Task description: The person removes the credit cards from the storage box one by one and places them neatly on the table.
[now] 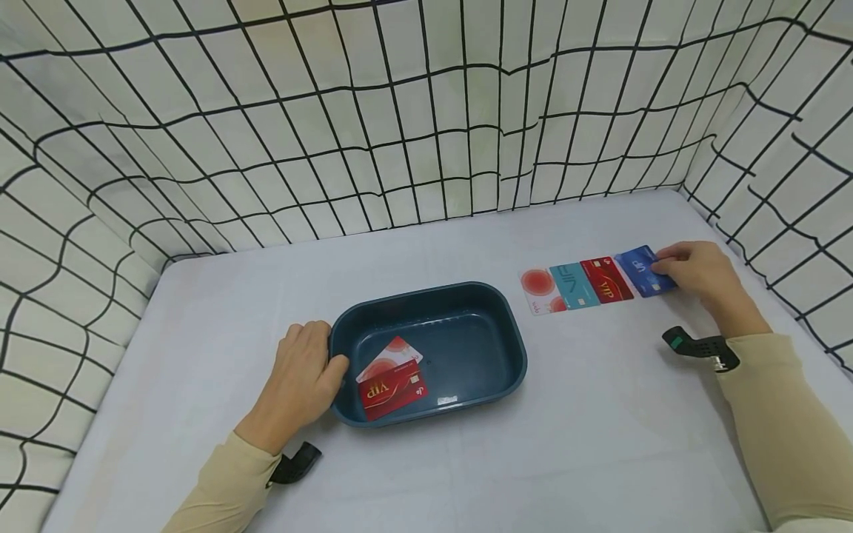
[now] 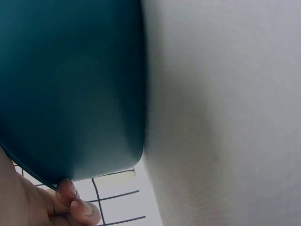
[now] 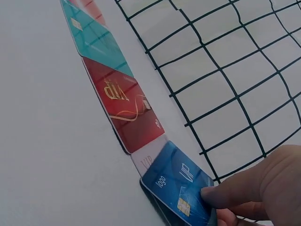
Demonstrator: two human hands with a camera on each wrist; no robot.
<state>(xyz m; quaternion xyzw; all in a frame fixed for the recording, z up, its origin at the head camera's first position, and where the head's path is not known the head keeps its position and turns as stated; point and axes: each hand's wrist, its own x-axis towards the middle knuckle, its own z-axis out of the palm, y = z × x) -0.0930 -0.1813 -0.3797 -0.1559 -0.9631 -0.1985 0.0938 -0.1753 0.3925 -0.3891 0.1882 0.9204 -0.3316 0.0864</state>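
Note:
My left hand [image 1: 303, 377] grips the left rim of a dark teal plastic tub [image 1: 476, 344]; the left wrist view shows curled fingertips [image 2: 84, 212] at its edge. Inside the tub a red VIP card [image 1: 393, 390] overlaps a white card with red circles [image 1: 402, 348]. At the right, my right hand [image 1: 700, 270] pinches a blue VIP card [image 3: 176, 181] by its edge, thumb on top. The blue card is tilted over a pale card [image 3: 142, 160], mostly hidden under it. Left of it, in a row, lie a red VIP card [image 1: 606, 280], a teal card [image 1: 574, 286] and a white-and-red card [image 1: 541, 291].
A white cloth-covered table [image 1: 573, 429] lies under everything. Black wire grid [image 1: 433, 118] walls, backed in white, enclose the far, left and right sides. The right wall stands close to my right hand. A black device [image 1: 700, 348] is strapped to each wrist.

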